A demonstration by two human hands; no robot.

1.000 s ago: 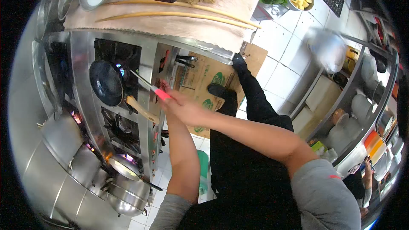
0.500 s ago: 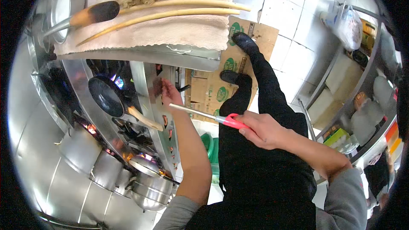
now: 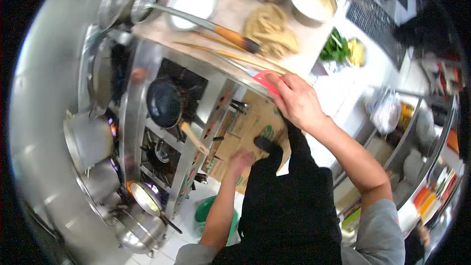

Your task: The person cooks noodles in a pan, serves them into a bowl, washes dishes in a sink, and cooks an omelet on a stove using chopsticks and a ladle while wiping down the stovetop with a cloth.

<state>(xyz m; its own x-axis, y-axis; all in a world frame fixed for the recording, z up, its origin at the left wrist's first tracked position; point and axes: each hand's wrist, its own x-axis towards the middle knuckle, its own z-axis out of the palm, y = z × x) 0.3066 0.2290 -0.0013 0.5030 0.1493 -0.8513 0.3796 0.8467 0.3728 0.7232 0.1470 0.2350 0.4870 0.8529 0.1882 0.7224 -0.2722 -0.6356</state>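
Note:
My right hand [image 3: 300, 100] is closed round the red handle of a long-necked gas lighter [image 3: 265, 80], held at the edge of the cloth-covered counter. Its metal neck points up and left, beside the long wooden chopsticks [image 3: 230, 55]. My left hand [image 3: 241, 161] hangs over the cardboard in front of the stove, smeared by motion, so its fingers cannot be made out. To its left, a dark frying pan [image 3: 163, 104] with a wooden handle sits on a burner. A ladle [image 3: 216, 28] with a wooden, dark-tipped handle lies across the counter, near a crumpled tan cloth [image 3: 273, 32].
Several metal pots, including a tall one [image 3: 87, 140], line the stove's far side above flames. Another pan [image 3: 145, 198] holds something pale. Bowls and a round container [image 3: 314, 2] stand on the counter. Flattened cardboard [image 3: 250, 118] covers the floor; a shelf [image 3: 387, 152] stands right.
My right hand has moved up with the lighter to the counter edge. My left hand has drawn away from the stove's front panel. The view has shifted, showing more of the counter.

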